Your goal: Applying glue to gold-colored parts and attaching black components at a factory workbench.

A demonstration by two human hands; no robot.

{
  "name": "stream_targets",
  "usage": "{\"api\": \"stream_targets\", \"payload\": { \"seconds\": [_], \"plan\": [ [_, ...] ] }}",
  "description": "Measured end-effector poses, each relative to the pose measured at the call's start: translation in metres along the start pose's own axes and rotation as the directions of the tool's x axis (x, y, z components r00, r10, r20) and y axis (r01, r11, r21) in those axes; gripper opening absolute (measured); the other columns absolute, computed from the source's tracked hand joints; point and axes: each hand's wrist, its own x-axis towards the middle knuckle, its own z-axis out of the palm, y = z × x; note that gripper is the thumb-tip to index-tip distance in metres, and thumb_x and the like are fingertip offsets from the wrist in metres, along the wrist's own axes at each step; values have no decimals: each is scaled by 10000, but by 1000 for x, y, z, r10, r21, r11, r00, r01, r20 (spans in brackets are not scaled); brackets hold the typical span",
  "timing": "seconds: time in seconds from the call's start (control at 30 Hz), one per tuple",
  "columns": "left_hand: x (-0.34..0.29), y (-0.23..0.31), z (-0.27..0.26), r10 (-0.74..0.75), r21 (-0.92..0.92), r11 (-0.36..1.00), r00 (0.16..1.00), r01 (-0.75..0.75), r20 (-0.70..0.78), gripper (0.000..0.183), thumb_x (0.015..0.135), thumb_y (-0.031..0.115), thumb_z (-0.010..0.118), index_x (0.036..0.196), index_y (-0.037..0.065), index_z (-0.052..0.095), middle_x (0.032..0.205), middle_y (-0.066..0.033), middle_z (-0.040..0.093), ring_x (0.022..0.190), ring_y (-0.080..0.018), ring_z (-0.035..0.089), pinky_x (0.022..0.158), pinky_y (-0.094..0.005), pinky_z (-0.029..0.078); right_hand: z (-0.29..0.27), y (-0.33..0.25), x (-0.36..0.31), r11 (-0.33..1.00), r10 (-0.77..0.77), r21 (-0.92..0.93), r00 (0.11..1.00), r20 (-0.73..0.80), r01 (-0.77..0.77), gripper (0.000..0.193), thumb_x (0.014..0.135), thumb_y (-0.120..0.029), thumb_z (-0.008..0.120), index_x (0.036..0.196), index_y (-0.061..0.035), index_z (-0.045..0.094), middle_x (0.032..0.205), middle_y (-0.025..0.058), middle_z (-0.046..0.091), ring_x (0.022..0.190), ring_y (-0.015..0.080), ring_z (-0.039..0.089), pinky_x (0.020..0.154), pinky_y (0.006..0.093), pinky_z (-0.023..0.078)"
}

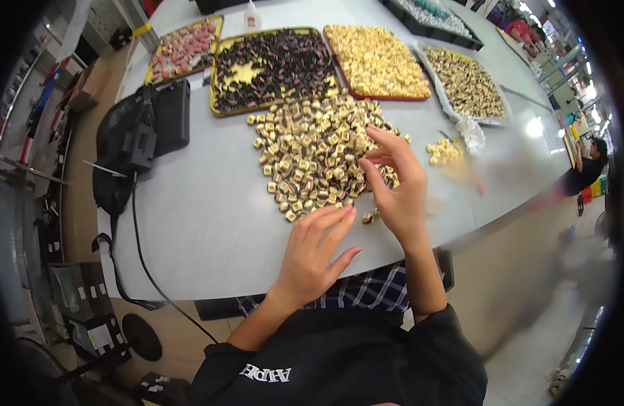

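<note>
A wide pile of small blocky parts [302, 152], cream-yellow with dark and pinkish sides, lies on the pale grey table [203, 223] in front of me. At its near edge, my left hand [315, 254] has its fingers stretched out and its thumb apart, fingertips beside the lowest pieces. My right hand [400, 189] is over the pile's right side, fingers bent and parted from the thumb. Nothing shows between them, though its palm side is partly hidden. Between the hands, a few loose parts [369, 217] sit near the pile's edge.
Behind the pile stand a tray of black pieces [271, 68], a tray of cream pieces [376, 61] and a tray of pink pieces [185, 49]. A plastic-lined tray [464, 81] and a small cream heap [444, 152] are rightward. A black device [146, 128] with a cable is left.
</note>
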Motion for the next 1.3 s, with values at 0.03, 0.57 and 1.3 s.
{"api": "stream_targets", "payload": {
  "seconds": [0.03, 0.57, 1.3],
  "plan": [
    [-2, -2, 0, 19, 12, 1000, 1000, -19, -15, 426, 683, 60, 709, 1092, 25, 594, 1060, -118, 584, 1026, -296, 503, 873, -379, 420, 2, 1, 6, 997, -39, -62, 999, -18, 38, 277, 819, 44, 557, 1093, 3, 555, 1046, 83, 586, 761, 105, 553, 688, 229, 470],
    [65, -38, -26, -143, 282, 946, 986, 161, -83, 314, 860, 70, 493, 1161, -16, 517, 1204, -179, 499, 1128, -331, 459, 977, -372, 346, -32, 34, -46, 975, -177, 46, 879, -443, 220, 144, 828, 96, 432, 937, 29, 500, 891, 144, 601, 539, 99, 476, 511, 198, 413],
    [245, -182, 20, -173, 808, 587, 983, 51, 64, 327, 874, 331, 508, 1014, 38, 546, 1041, -165, 540, 1008, -348, 496, 789, -440, 457, -34, 29, -43, 933, -191, 223, 915, -356, 282, 185, 751, 123, 475, 895, 19, 525, 790, 106, 607, 598, 144, 499, 553, 233, 416]
  ]
}}
